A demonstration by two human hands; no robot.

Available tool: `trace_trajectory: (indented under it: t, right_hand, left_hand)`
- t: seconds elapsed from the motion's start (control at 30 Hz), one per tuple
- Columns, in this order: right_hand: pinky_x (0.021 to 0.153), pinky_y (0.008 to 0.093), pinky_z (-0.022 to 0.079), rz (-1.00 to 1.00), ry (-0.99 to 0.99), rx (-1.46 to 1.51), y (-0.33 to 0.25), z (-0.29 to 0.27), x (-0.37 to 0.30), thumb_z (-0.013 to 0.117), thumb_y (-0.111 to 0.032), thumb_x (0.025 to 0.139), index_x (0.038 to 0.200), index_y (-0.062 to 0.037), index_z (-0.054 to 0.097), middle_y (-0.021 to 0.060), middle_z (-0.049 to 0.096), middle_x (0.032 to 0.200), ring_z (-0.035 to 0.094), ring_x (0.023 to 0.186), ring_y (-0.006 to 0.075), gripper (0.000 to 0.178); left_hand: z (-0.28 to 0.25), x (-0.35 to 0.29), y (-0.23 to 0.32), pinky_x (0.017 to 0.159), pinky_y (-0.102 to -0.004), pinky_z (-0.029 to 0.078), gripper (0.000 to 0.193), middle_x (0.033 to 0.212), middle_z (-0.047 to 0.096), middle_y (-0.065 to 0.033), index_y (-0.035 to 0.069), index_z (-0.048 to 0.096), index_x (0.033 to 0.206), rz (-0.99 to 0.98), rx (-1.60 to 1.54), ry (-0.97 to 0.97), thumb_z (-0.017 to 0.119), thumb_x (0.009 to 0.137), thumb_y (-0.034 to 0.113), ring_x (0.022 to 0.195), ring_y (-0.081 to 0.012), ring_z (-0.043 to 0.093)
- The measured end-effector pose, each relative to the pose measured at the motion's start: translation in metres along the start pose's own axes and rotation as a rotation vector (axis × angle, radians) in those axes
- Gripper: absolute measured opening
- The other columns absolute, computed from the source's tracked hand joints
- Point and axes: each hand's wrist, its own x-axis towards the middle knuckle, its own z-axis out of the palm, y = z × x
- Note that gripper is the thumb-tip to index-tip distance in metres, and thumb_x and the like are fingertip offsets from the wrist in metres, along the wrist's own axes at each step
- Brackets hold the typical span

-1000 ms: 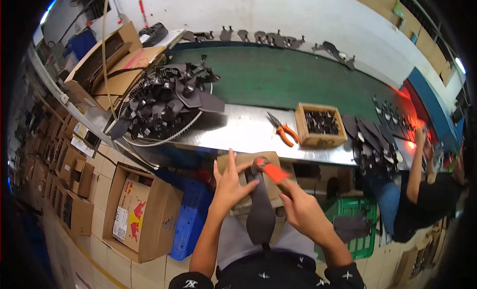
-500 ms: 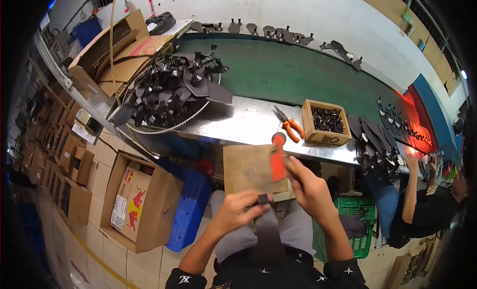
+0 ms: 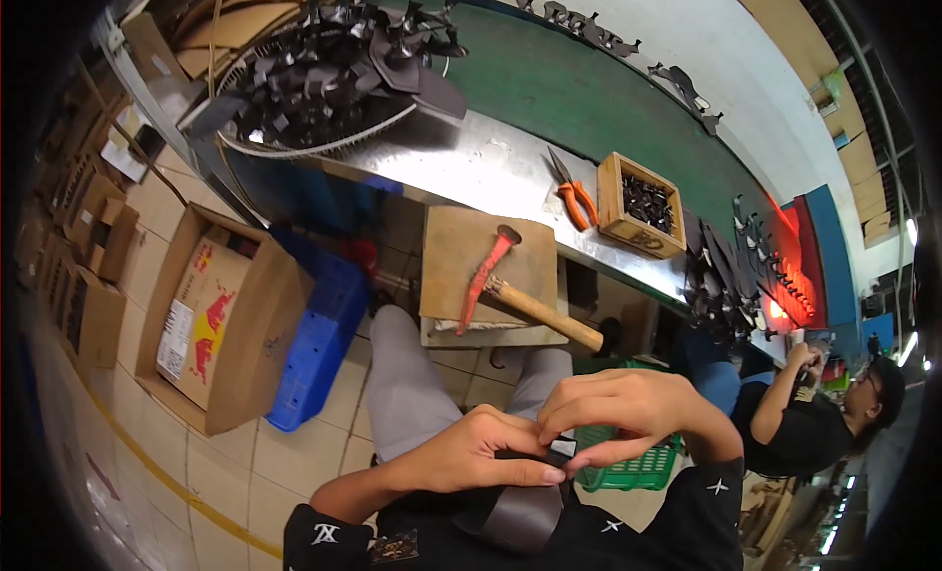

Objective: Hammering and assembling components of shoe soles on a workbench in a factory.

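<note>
Left hand (image 3: 476,449) and right hand (image 3: 633,412), both curled nearly closed, pinch one end of the dark piece (image 3: 527,519) between them.

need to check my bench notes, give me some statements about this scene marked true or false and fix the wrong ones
1. The left hand and right hand both hold the dark piece. True.
2. The hammer is in the right hand. False: it lies on the board.
3. The pliers lie left of the wooden box. True.
4. The wooden box is empty. False: small dark parts lie in it.
5. The blue crate is right of the board. False: it is to the left.
</note>
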Motion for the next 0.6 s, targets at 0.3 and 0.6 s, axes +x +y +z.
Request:
trace_trajectory:
  t: [0.3,0.6]
  right_hand:
    - [0.060,0.0373,0.047,-0.105,-0.365,-0.007,-0.008,-0.009,0.020,0.068,-0.016,0.090,0.096,0.0028,0.056,0.0137,0.053,0.080,0.057,0.072,0.0320,0.023]
    - [0.052,0.0338,0.047,-0.273,-0.417,-0.046,-0.002,-0.014,0.036,0.072,-0.017,0.089,0.100,0.0065,0.061,0.0118,0.058,0.082,0.060,0.068,0.0282,0.029]
  left_hand:
    - [-0.002,0.008,0.000,0.069,-0.0299,0.047,0.026,0.084,0.070,-0.0122,-0.001,0.073,0.100,0.088,-0.197,-0.241,0.066,0.092,0.023,0.077,-0.0190,0.066]
    - [0.004,-0.005,0.004,0.062,-0.0346,0.045,0.026,0.072,0.062,-0.0153,-0.004,0.066,0.083,0.249,0.026,-0.098,0.068,0.091,0.021,0.069,-0.0239,0.062]
